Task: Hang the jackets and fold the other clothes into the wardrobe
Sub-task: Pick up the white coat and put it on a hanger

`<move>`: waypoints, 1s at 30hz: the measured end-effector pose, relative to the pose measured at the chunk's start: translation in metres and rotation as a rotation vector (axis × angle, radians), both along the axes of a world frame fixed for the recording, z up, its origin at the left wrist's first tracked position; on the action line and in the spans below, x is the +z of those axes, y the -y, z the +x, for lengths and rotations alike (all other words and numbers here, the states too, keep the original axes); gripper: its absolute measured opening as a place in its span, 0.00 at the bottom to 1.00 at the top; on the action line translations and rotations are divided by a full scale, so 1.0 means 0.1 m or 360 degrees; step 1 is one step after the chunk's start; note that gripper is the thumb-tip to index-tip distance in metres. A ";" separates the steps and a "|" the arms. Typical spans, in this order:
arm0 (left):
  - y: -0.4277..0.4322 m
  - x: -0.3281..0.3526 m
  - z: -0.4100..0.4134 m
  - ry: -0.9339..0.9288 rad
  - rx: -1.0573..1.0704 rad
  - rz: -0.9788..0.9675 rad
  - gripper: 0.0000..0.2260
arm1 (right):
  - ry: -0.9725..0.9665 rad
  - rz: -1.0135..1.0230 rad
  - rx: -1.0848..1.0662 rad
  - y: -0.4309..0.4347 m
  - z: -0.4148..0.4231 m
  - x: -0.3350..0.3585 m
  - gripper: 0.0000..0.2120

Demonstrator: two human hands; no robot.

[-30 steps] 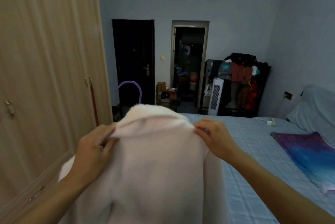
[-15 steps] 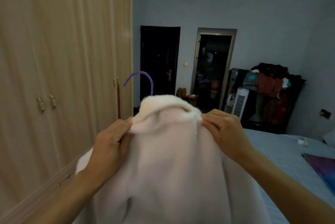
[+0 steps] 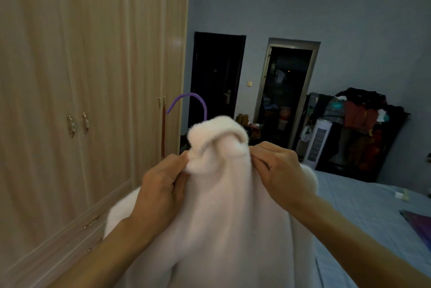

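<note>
Jacket: fluffy pale pink fleece jacket (image 3: 221,206), held up by its collar between 2 hands.
Left hand (image 3: 161,185): fingers closed, pinching the collar's left edge.
Right hand (image 3: 277,171): fingers closed on the collar's right edge.
Hanger: purple curved plastic hanger hook (image 3: 189,102) rising just beyond the fingers.
Wardrobe: tall light wooden wardrobe (image 3: 93,77), doors closed, left of the left fingers.
Risk: releasing a pinch to open a door may let the jacket slide off the hanger.

No text, label, brand, number or sign can be read anywhere in the head view. The pale fleece jacket (image 3: 224,206) shows no tag or print, the wardrobe (image 3: 93,77) doors are plain wood grain, and the white tower fan (image 3: 319,141) by the far wall carries no legible marking. The dim light blurs any small detail on the distant clothes rack (image 3: 359,129).
</note>
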State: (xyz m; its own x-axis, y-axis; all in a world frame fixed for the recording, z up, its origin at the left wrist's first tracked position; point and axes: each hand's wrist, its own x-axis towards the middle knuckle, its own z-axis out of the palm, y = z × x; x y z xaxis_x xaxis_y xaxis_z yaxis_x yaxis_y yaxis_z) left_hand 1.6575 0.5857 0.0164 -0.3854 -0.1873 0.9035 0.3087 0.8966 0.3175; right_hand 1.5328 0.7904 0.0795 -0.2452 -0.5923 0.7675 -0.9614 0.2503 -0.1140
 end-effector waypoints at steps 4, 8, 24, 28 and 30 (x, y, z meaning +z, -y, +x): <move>0.06 0.01 0.08 -0.0016 -0.0017 -0.0031 0.10 | -0.0212 0.0076 0.0063 0.14 0.14 0.01 0.05; 0.11 -0.05 0.15 -0.0041 -0.0013 0.0007 0.08 | -0.0216 -0.0005 0.0083 0.40 0.28 -0.02 0.04; 0.64 -0.22 0.40 0.0141 0.0241 -0.0165 0.20 | 0.0267 -0.0206 0.0294 0.98 0.32 -0.46 0.36; 0.71 -0.18 0.38 0.0179 0.0386 -0.0219 0.19 | 0.0250 -0.0156 0.0357 1.18 0.25 -0.58 0.19; 0.76 -0.17 0.39 0.0240 0.0458 -0.0212 0.17 | 0.0181 -0.0139 0.0452 1.28 0.18 -0.60 0.13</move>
